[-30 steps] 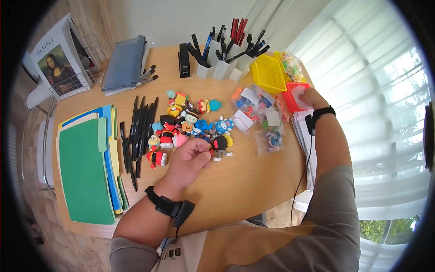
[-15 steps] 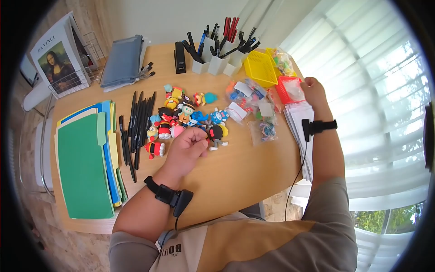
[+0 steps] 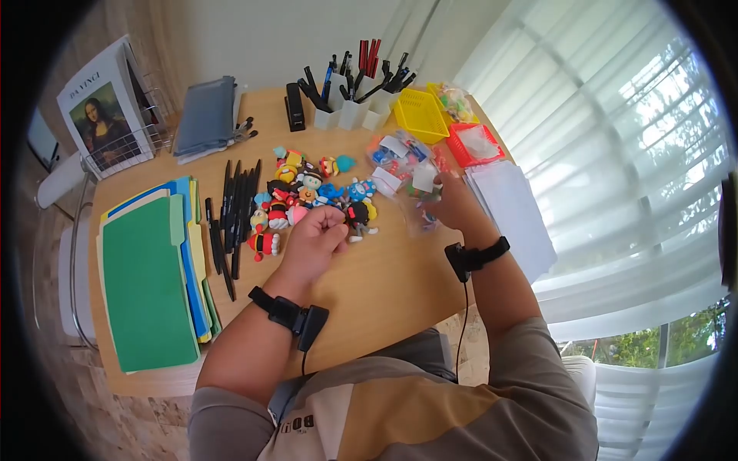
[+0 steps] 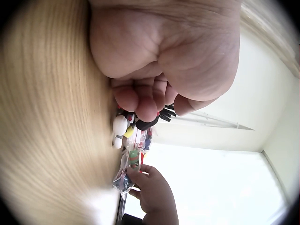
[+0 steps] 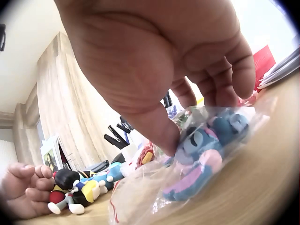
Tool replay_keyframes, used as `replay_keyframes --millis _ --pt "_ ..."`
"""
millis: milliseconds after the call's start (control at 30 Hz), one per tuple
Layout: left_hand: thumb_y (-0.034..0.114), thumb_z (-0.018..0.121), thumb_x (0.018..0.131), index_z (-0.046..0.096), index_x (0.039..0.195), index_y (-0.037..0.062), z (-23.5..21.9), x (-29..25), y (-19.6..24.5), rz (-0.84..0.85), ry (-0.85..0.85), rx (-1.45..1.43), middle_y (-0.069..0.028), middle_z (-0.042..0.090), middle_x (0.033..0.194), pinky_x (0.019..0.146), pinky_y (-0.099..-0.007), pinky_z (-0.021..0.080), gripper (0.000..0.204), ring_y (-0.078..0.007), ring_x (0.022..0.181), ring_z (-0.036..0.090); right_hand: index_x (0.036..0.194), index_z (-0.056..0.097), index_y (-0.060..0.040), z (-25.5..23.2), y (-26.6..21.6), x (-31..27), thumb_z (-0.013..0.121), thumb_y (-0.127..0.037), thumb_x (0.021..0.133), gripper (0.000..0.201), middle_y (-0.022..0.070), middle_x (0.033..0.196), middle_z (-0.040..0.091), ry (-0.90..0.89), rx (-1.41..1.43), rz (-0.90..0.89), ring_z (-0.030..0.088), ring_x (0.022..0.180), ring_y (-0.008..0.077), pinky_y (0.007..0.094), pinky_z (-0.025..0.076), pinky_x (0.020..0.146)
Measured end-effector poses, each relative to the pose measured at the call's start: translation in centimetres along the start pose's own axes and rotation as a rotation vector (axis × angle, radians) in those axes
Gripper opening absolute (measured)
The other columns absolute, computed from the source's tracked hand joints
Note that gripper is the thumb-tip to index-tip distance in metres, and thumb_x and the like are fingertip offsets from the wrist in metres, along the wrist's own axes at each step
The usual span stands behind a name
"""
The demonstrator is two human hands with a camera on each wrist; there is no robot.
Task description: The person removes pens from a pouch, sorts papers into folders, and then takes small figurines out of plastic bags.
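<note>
My left hand [image 3: 311,234] rests on the table with its fingers loosely curled, beside a black-haired toy figure [image 5: 70,185] with a yellow part. No object shows in its palm in the left wrist view. My right hand [image 3: 461,207] is over a clear plastic bag [image 5: 140,192] holding a blue and pink toy figure [image 5: 197,161]. Its thumb [image 5: 161,131] touches the bag's near side; the other fingers spread beyond it, tips partly hidden. A pile of colourful toy figures [image 3: 296,192] lies beyond the left hand. More bagged toys [image 3: 400,154] lie beyond the right hand.
A red basket [image 3: 482,160] holding a clear bag stands at the back right, near a yellow basket [image 3: 421,115]. White papers [image 3: 511,215] lie at the right edge. Black pens [image 3: 234,207] and folders [image 3: 150,284] are at left; pen holders [image 3: 354,115] and a stapler [image 3: 294,107] stand behind.
My right hand has left the red basket, where a clear bag now lies, and come back toward me and left to the bagged toys. The left hand stays in place.
</note>
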State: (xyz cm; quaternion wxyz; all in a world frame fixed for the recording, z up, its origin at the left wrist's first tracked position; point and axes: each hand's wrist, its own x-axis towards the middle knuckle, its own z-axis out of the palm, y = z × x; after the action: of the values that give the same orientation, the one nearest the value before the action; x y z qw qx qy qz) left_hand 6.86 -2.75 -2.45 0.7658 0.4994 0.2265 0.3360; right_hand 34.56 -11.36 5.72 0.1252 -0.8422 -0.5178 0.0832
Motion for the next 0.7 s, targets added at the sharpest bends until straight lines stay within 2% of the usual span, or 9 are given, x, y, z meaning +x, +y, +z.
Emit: replay_keyframes --millis 33,133,267,333,467,567,633,667,700 --pt "0.005 0.058 0.092 0.057 0.103 0.0044 0.0 -0.1 0.0 -0.014 -0.010 -0.001 -0.0004 0.059 0.083 0.062 -0.0221 0.045 0.011 -0.0090 0.066 0.056 0.117 0.059 0.0046 0.0 0.1 0.3 0.083 -0.026 0.068 0.062 0.0229 0.112 0.065 0.000 0.089 0.026 0.061 0.108 0.0377 0.0415 0.049 0.092" --pt "0.004 0.058 0.092 0.057 0.102 0.0045 0.1 -0.1 0.0 -0.019 0.004 -0.003 -0.0004 0.059 0.082 0.062 -0.0224 0.045 0.011 -0.0092 0.067 0.056 0.123 0.058 0.0030 0.3 -0.2 1.0 0.083 -0.026 0.068 0.066 0.0234 0.117 0.064 0.044 0.071 0.018 0.061 0.108 0.0376 0.0407 0.049 0.092" --pt "0.006 0.060 0.091 0.057 0.102 0.0033 0.2 0.0 0.1 -0.023 0.014 0.014 -0.0004 0.059 0.082 0.060 -0.0224 0.045 0.011 -0.0083 0.065 0.056 0.120 0.062 0.0005 1.1 -0.1 1.8 0.082 -0.029 0.069 0.062 0.0227 0.112 0.066 0.051 -0.008 -0.038 0.063 0.104 0.0369 0.0401 0.049 0.092" --pt "0.005 0.059 0.091 0.057 0.102 0.0032 0.2 0.1 0.0 -0.035 0.023 -0.002 -0.0004 0.059 0.082 0.060 -0.0224 0.045 0.011 -0.0085 0.065 0.056 0.108 0.068 0.0014 1.0 -0.2 1.8 0.079 -0.025 0.073 0.045 0.0223 0.098 0.069 0.032 0.142 0.014 0.067 0.090 0.0327 0.0378 0.052 0.079" --pt "0.004 0.059 0.092 0.057 0.103 0.0031 0.0 0.3 -0.2 -0.022 0.020 0.014 -0.0005 0.059 0.082 0.060 -0.0223 0.045 0.011 -0.0085 0.066 0.056 0.102 0.070 0.0018 1.2 0.2 1.6 0.072 -0.024 0.081 0.034 0.0223 0.094 0.069 0.120 0.199 -0.010 0.068 0.088 0.0327 0.0378 0.052 0.077" --pt "0.003 0.058 0.092 0.057 0.103 0.0032 0.0 0.2 -0.1 -0.042 0.028 -0.007 -0.0005 0.059 0.081 0.060 -0.0222 0.045 0.011 -0.0084 0.066 0.056 0.101 0.070 0.0018 1.4 0.8 1.6 0.066 -0.019 0.087 0.025 0.0206 0.089 0.068 0.190 0.338 -0.092 0.067 0.082 0.0311 0.0367 0.051 0.073" --pt "0.003 0.060 0.090 0.058 0.102 0.0034 0.1 0.2 0.0 -0.034 0.036 -0.019 -0.0018 0.059 0.081 0.062 -0.0245 0.047 0.011 -0.0120 0.066 0.058 0.099 0.070 0.0019 2.3 1.5 2.0 0.060 -0.015 0.094 0.021 0.0139 0.084 0.067 0.588 0.323 -0.268 0.064 0.072 0.0243 0.0333 0.050 0.068" --pt "0.003 0.060 0.090 0.058 0.102 0.0034 0.1 0.3 -0.1 -0.036 0.038 -0.014 -0.0018 0.059 0.081 0.062 -0.0245 0.047 0.011 -0.0120 0.066 0.058 0.099 0.070 0.0019 2.3 1.6 2.0 0.060 -0.015 0.094 0.021 0.0139 0.084 0.067 0.587 0.329 -0.267 0.064 0.072 0.0243 0.0333 0.050 0.068" --pt "0.003 0.060 0.091 0.058 0.102 0.0034 0.1 0.3 -0.1 -0.038 0.040 -0.013 -0.0019 0.059 0.081 0.062 -0.0246 0.048 0.011 -0.0123 0.067 0.058 0.100 0.070 0.0011 2.2 1.6 2.0 0.057 -0.015 0.096 0.021 0.0104 0.085 0.067 0.608 0.456 -0.311 0.061 0.071 0.0204 0.0310 0.049 0.067"
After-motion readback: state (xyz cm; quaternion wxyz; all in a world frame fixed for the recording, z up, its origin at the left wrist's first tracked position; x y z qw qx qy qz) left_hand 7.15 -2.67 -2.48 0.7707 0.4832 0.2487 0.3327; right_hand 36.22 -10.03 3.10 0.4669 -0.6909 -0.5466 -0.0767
